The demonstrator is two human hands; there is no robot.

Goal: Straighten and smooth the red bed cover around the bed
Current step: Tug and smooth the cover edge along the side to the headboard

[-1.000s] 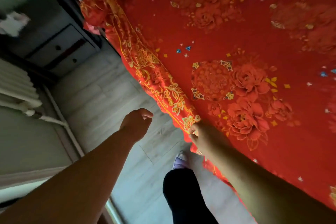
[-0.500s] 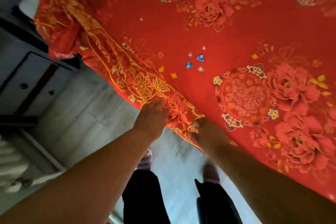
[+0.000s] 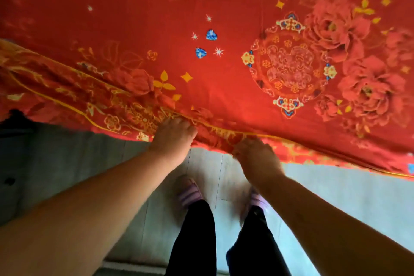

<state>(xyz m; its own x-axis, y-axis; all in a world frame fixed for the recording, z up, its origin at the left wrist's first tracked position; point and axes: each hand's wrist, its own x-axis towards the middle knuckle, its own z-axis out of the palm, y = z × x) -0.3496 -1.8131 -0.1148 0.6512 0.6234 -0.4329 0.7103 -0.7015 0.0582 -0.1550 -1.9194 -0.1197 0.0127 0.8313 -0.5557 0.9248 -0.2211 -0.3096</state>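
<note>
The red bed cover point(image 3: 224, 63), printed with gold and pink flowers, fills the upper half of the head view and hangs over the bed's near side. Its gold-patterned border point(image 3: 94, 105) is rumpled on the left. My left hand point(image 3: 172, 139) grips the hanging border at the bed's edge, fingers curled into the cloth. A short way to its right, my right hand point(image 3: 255, 157) is closed on the same border. The fingertips of both hands are hidden in the fabric.
Grey plank floor point(image 3: 336, 190) runs along the bed's near side. My feet in striped purple slippers point(image 3: 189, 190) and dark trousers stand close to the edge. A dark piece of furniture point(image 3: 13, 123) sits at the far left.
My left hand moved from the air onto the cover's border and took hold. My right hand kept its grip. I turned to face the bed side and stepped closer.
</note>
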